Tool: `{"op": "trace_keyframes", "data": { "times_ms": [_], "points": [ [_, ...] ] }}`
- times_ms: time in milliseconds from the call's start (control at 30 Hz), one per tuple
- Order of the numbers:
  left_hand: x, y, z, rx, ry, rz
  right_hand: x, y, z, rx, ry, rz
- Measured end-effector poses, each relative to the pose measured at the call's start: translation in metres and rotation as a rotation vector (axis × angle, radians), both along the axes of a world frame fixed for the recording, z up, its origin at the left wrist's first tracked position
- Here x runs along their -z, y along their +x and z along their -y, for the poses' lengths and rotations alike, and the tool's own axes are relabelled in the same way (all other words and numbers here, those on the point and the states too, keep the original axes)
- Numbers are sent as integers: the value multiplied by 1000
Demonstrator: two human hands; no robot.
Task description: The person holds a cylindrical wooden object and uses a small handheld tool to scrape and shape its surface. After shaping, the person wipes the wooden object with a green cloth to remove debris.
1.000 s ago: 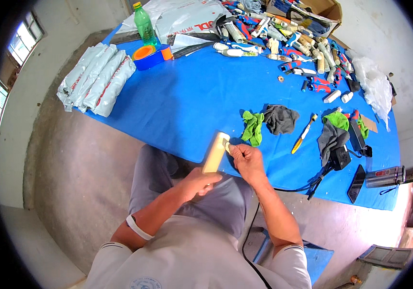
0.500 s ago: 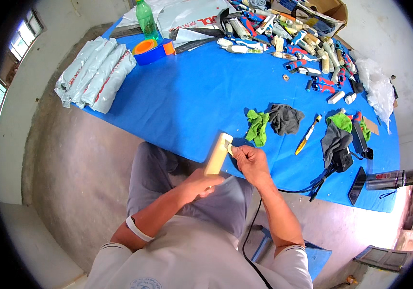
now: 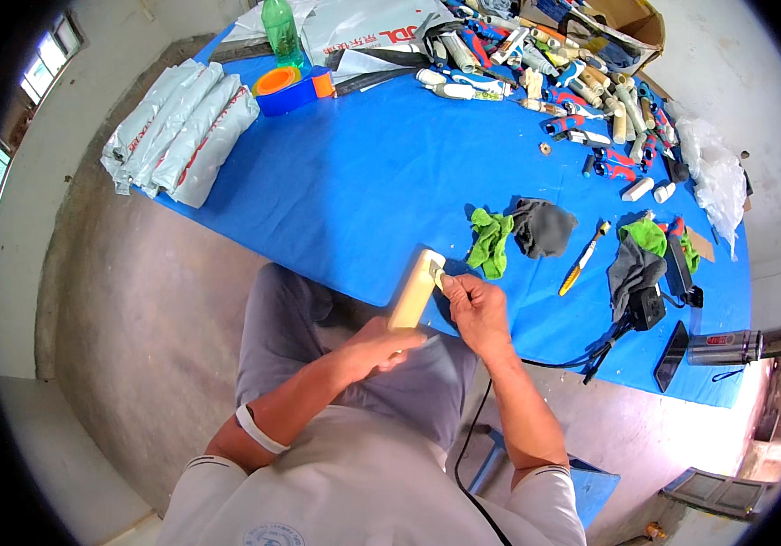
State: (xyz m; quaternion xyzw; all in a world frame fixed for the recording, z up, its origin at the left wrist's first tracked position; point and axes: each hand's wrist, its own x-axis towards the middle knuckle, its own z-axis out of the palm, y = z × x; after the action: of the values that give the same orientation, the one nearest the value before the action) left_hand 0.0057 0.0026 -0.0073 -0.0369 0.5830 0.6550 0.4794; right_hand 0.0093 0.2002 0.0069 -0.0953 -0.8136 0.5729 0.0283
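Note:
In my left hand (image 3: 374, 349), fingers wrapped round its lower end, is a cream-coloured oblong casing (image 3: 415, 296), tilted with its top away from me. It is held over my lap at the table's near edge. My right hand (image 3: 479, 309) is closed in a pinch against the casing's upper right side, on a small pale piece (image 3: 437, 276) whose kind I cannot make out. Just beyond the hands a green cloth (image 3: 491, 243) and a dark grey cloth (image 3: 543, 227) lie crumpled. To their right is a yellow and white toothbrush (image 3: 583, 260).
A heap of used handheld casings (image 3: 545, 73) covers the far right of the blue table (image 3: 354, 182). Grey plastic parcels (image 3: 181, 136), a blue tape roll (image 3: 286, 96) and a green bottle (image 3: 281, 36) stand left. A phone (image 3: 672, 356), black adapter (image 3: 648, 308) and steel flask (image 3: 724, 348) sit right.
The right fingers have shifted very slightly at the casing's upper side. Both hands keep their holds, and the view has moved a little.

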Motion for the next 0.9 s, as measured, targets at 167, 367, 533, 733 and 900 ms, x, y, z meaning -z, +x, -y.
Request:
{"op": "trace_keyframes", "data": {
  "times_ms": [167,367,533,733,900],
  "points": [
    [0,0,0,-6,0,4,3,-1,-2,-6,163,-108],
    [-6,0,6,56,-92,41,0,-6,-12,-42,-134,63],
    [-5,0,3,44,-42,11,5,-1,-7,-84,-18,57],
    [-1,-2,3,60,-46,2,2,-5,-8,-84,52,45],
    [-10,-3,0,39,-29,-7,-3,-4,-6,-117,155,13]
  ]
}}
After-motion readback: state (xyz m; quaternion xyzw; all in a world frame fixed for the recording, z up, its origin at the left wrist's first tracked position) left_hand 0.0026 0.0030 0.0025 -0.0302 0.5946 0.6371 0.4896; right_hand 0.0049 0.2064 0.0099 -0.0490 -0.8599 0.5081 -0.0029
